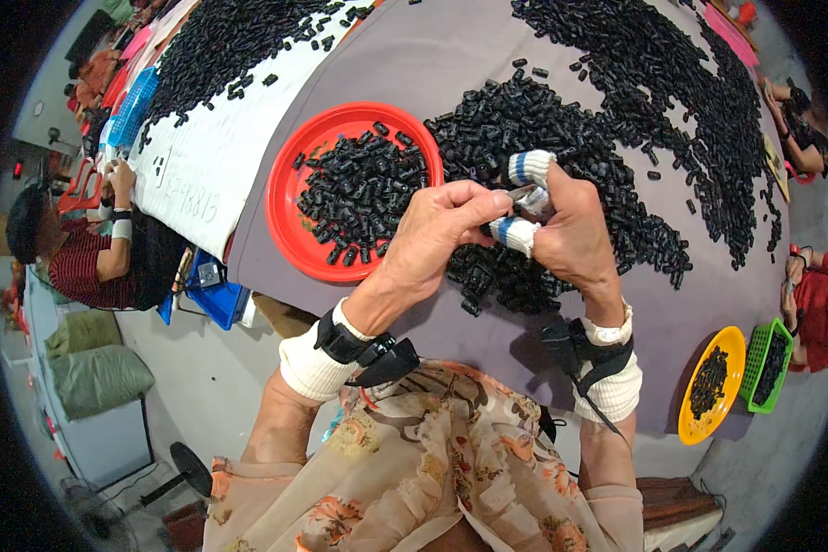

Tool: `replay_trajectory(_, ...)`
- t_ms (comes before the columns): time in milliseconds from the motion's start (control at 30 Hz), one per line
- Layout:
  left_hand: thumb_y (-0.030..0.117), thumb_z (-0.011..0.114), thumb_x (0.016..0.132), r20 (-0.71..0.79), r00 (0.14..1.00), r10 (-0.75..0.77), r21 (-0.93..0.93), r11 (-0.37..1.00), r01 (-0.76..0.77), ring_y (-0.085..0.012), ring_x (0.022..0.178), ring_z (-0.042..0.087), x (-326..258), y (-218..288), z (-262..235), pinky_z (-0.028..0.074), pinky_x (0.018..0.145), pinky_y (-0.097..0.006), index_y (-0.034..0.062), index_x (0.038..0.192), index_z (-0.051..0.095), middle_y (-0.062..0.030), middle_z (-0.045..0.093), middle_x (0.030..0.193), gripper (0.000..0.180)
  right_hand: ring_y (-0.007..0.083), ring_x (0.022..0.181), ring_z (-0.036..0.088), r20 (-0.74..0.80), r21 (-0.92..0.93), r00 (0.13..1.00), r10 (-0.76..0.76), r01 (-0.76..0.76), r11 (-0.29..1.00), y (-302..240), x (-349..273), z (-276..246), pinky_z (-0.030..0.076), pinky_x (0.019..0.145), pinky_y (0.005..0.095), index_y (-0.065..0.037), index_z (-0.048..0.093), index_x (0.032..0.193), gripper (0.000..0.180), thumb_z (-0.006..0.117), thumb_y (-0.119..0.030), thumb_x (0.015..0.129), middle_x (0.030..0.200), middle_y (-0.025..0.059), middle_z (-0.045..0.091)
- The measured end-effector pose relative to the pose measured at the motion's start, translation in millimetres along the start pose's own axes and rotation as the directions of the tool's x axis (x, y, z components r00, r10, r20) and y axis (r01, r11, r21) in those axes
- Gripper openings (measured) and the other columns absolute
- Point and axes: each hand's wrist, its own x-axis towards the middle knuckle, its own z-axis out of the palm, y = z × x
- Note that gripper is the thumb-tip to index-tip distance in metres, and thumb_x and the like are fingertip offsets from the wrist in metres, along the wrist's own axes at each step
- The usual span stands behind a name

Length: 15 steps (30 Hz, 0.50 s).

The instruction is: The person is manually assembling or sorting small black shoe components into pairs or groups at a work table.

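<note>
both hands are meeting over the near side of a grey table (pixel 386 69), just right of a red bowl (pixel 280 207). the left hand (pixel 443 216) is reaching in from the left, its thumb and fingers bending inward against the right hand's fingers; the tips are hiding one another, so i cannot tell whether it is gripping anything. the right hand (pixel 572 230) is curling toward the left one. two white finger covers (pixel 532 167) with blue stripes are wrapping its digits, and a small shiny thing (pixel 534 204) is showing between them; i cannot tell what it is or whether the hand is gripping it.

a heap of black parts (pixel 501 120) is lying on the table beneath and beyond the hands, and more of the same are filling the red bowl. larger spreads are covering the far right and the far left.

white cuffs (pixel 305 368) and black straps (pixel 340 342) are circling both wrists. at the near right, a yellow plate (pixel 730 351) is holding some black parts, and a green basket (pixel 755 359) just beside it is holding more. on the left, a person in a striped shirt (pixel 87 262) is sitting by a white surface (pixel 216 152), near a blue basket (pixel 138 99). at the right edge, a person in red (pixel 816 317) is sitting beyond the green basket.
</note>
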Motion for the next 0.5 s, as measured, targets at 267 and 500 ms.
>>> replay_trajectory(267, 0.017, 0.062, 0.08, -0.157, 0.986, 0.058, 0.002, 0.998, -0.058, -0.0077, 0.066, 0.055, -6.6, 6.2, -30.1, 0.046, 0.062, -0.022, 0.003, 0.084, 0.061, -0.0027, 0.061, 0.075, 0.015, 0.0061, 0.062, 0.048, 0.05, 0.07, 0.998, 0.049, -0.053, 0.996, -0.4, 12.0, 2.5, 0.043, 0.056, 0.0211, -0.001, 0.054, 0.097, 0.037, 0.072, -0.009, 0.066, 0.072, 0.0, 0.056)
replay_trajectory(500, 0.023, 0.063, 0.081, -0.552, 0.781, 0.293, 0.296, 0.944, -0.145, -0.0059, 0.057, 0.047, -23.7, 25.5, -127.2, 0.039, 0.052, -0.019, 0.0036, 0.08, 0.059, 0.0002, 0.054, 0.069, 0.02, 0.0015, 0.048, 0.04, -0.14, 0.15, 0.93, 0.339, -0.319, 0.936, 18.1, 1.3, -42.1, 0.032, 0.043, 0.0173, -0.006, 0.059, 0.092, 0.021, 0.067, -0.012, 0.074, 0.062, -0.0065, 0.05)
